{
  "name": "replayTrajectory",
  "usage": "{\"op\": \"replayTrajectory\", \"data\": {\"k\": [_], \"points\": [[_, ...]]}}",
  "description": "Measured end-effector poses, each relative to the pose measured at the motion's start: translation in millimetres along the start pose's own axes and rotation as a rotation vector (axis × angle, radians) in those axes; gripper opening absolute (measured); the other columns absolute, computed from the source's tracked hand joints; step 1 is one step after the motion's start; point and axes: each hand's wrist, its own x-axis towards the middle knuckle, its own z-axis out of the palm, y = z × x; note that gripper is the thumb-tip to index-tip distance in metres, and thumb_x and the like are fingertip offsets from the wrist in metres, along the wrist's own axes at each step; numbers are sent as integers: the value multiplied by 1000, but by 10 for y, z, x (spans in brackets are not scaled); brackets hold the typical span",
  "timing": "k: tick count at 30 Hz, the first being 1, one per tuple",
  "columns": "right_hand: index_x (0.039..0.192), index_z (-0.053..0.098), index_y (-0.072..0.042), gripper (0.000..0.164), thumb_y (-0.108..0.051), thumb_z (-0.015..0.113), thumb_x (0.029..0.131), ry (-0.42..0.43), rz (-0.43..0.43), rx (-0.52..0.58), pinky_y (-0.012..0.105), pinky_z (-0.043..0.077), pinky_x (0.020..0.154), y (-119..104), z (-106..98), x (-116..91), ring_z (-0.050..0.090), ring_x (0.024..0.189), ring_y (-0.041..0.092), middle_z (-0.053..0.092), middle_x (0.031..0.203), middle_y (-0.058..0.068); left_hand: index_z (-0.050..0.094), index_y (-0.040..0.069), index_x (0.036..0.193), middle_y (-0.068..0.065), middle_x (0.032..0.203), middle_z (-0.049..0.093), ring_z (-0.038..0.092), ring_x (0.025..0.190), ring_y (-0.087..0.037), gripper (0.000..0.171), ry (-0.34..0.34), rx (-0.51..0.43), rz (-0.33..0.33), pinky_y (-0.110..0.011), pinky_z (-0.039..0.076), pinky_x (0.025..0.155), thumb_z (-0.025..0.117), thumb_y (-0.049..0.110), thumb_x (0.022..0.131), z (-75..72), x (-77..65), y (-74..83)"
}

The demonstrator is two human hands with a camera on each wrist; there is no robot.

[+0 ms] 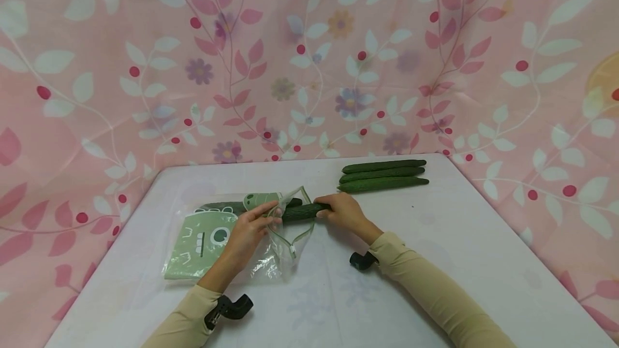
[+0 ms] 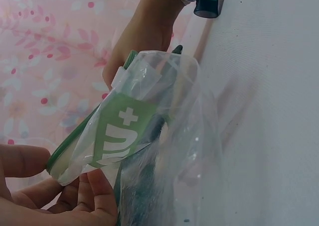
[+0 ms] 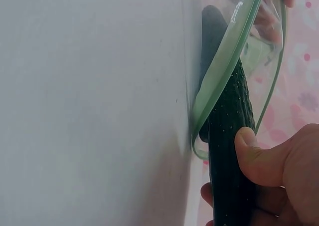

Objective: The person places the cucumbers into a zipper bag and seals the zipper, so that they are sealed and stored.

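A clear zip bag (image 1: 263, 262) with a green cartoon-monster print lies on the table, its green-edged mouth spread toward the right. My left hand (image 1: 244, 238) pinches the rim of that mouth between thumb and fingers. My right hand (image 1: 344, 212) grips the near end of a dark green cucumber (image 1: 302, 212), thumb on one side and fingers on the other. The far end of this cucumber is inside the bag's mouth. Another cucumber (image 3: 213, 26) lies within the bag behind the plastic, partly covered by the print.
Three more cucumbers (image 1: 384, 174) lie side by side at the back right of the white-covered table (image 1: 435, 246). A pink floral curtain (image 1: 309, 69) hangs behind the table. Each wrist carries a black camera mount (image 1: 237, 306).
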Motion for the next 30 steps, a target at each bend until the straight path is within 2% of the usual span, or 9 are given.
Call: {"op": "replayTrajectory", "data": {"k": [6, 11, 17, 19, 24, 27, 30], "points": [[121, 78, -8, 33, -18, 82, 90, -28, 28, -6, 45, 56, 82, -43, 55, 49, 72, 92, 28, 77, 109, 9, 48, -5, 152, -25, 132, 60, 64, 103, -19, 46, -1, 1, 0, -28, 48, 84, 52, 1, 106, -6, 0, 11], [117, 79, -10, 29, -19, 82, 90, -49, 50, 10, 42, 55, 81, -63, 95, 75, 70, 89, 24, 76, 106, 6, 48, -4, 152, -25, 133, 59, 64, 103, -20, 46, -2, -1, -8, -28, 49, 84, 51, 1, 106, -10, -3, 10], [117, 79, -11, 30, -19, 85, 88, -78, 152, 122, 45, 53, 93, -42, 118, 78, 69, 107, 27, 75, 114, 5, 50, -3, 152, -22, 130, 62, 65, 103, -18, 46, 9, 3, -13, -28, 46, 82, 52, 1, 106, -17, -6, 0], [118, 78, -11, 32, -20, 86, 88, -94, 162, 137, 45, 51, 97, -13, 101, 69, 67, 113, 28, 74, 117, 5, 50, -2, 151, -22, 130, 62, 65, 103, -17, 46, 13, 2, -15, -28, 45, 81, 52, 1, 106, -16, -6, -2], [121, 78, -10, 35, -22, 86, 89, -131, 91, 100, 45, 52, 93, 78, 12, 48, 64, 106, 28, 74, 117, 5, 50, -3, 151, -22, 130, 62, 65, 102, -18, 46, 12, -11, -14, -28, 46, 82, 52, 1, 106, -12, -7, 1], [121, 78, -7, 35, -20, 85, 89, -141, 35, 87, 48, 49, 100, 122, -34, 41, 65, 104, 27, 75, 115, 6, 49, -3, 152, -22, 131, 62, 65, 102, -19, 46, 5, -13, -13, -29, 47, 82, 52, 1, 106, -14, -5, 2], [122, 77, -3, 35, -16, 84, 90, -161, -10, 101, 49, 49, 102, 155, -59, 33, 67, 106, 27, 75, 114, 9, 49, -2, 152, -21, 130, 62, 65, 102, -20, 46, 3, -13, -17, -29, 46, 81, 52, 2, 106, -16, -4, 1]]}}
